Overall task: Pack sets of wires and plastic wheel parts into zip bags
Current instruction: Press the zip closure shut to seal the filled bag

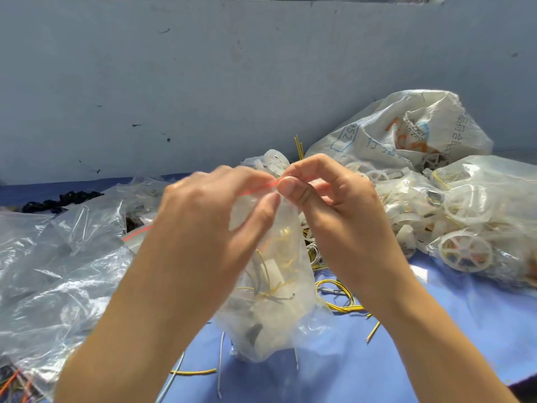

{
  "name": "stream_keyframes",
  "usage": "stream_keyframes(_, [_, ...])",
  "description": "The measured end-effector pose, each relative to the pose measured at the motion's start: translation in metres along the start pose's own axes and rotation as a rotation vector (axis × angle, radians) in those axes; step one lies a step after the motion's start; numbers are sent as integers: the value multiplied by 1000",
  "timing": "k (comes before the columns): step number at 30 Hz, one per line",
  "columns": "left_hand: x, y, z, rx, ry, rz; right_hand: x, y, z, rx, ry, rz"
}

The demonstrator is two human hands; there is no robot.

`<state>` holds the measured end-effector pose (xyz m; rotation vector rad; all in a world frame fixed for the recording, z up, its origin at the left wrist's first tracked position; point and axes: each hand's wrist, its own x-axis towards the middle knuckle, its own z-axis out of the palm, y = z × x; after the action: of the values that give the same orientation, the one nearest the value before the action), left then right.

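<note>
Closest to me, a short yellow wire (193, 372) and a few thin grey wires (220, 356) lie loose on the blue table (436, 330). Orange wires (17, 382) peek out at the lower left corner beneath crumpled clear bags (58, 271). Between my forearms hangs the zip bag (273, 315), its bottom at the table, though I cannot tell whether it rests there. Inside it I see yellow and grey wires, pale plastic pieces and something dark low down. My left hand (209, 210), a little blurred, pinches the bag's red zip strip (261, 188) between thumb and curled fingers. My right hand (328, 196) pinches the same strip just beside it, thumb pressed to the bent forefinger, so my 2 thumbs nearly meet. Right of the bag a yellow wire coil (340, 292) lies on the table. To the left is a second bag (136, 234) with a red strip. Farther off on the left sit black parts (61, 200), and on the right clear bags are heaped with white wheels (465, 251). Yellow wire ends (299, 146) stand up just beyond my fingers, a printed woven sack (406, 132) slumps behind the wheels, and a grey wall (203, 82) backs it all.
</note>
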<state>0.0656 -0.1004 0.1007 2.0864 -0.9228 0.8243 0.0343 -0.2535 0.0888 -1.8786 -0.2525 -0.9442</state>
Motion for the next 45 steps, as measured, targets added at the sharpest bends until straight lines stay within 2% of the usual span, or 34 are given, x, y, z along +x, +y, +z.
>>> stream_keyframes(4, [0, 7, 0, -43, 8, -54, -2, -5, 8, 172, -16, 64])
stream_keyframes(8, [-1, 8, 2, -103, 54, -125, -3, -8, 12, 182, 18, 81])
stream_keyframes(15, [-3, 10, 3, -231, 19, -146, -9, -7, 25, 190, 103, 127])
stream_keyframes(22, [-9, 3, 4, -177, -52, -156, 1, 11, 6, 183, 281, 229])
stream_keyframes(28, [-16, -11, -2, -164, -40, -213, 5, 26, -10, 168, 394, 271])
stream_keyframes(39, [-18, -24, -30, -243, 116, -306, -3, 17, -17, 226, 450, 320])
stream_keyframes(43, [-14, -23, -30, -300, 153, -340, -5, 15, -21, 328, 424, 339])
stream_keyframes(45, [-13, -24, -29, -334, 156, -358, -8, 12, -22, 468, 366, 348])
